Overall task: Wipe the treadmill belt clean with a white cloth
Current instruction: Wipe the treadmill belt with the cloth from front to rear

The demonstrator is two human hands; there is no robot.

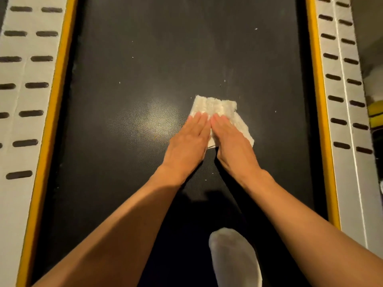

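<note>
The black treadmill belt fills the view from six to twelve o'clock. It is flanked by a white left side rail and a white right side rail, both with dark slots, each edged inward by a yellow strip.

A grey-socked foot stands on the belt at six o'clock.

Both bare forearms reach up from the bottom corners and meet just right of the belt's middle. There the left hand and right hand lie side by side, palms down, fingers straight and close together. They press flat on the cloth and pinch nothing.

The white cloth is folded and lies on the belt under the fingertips. Its free edge pokes out toward twelve o'clock.

Small white specks dot the belt at one, three, ten and twelve o'clock from the cloth, and a couple sit at six o'clock between the wrists. A faint dusty streak runs at twelve o'clock.

The wiping looks underway but far from done. Crumbs lie on every side, and the far stretch appears untouched. Whether the shiny patch at nine o'clock is wiped belt or only glare, I cannot tell.
</note>
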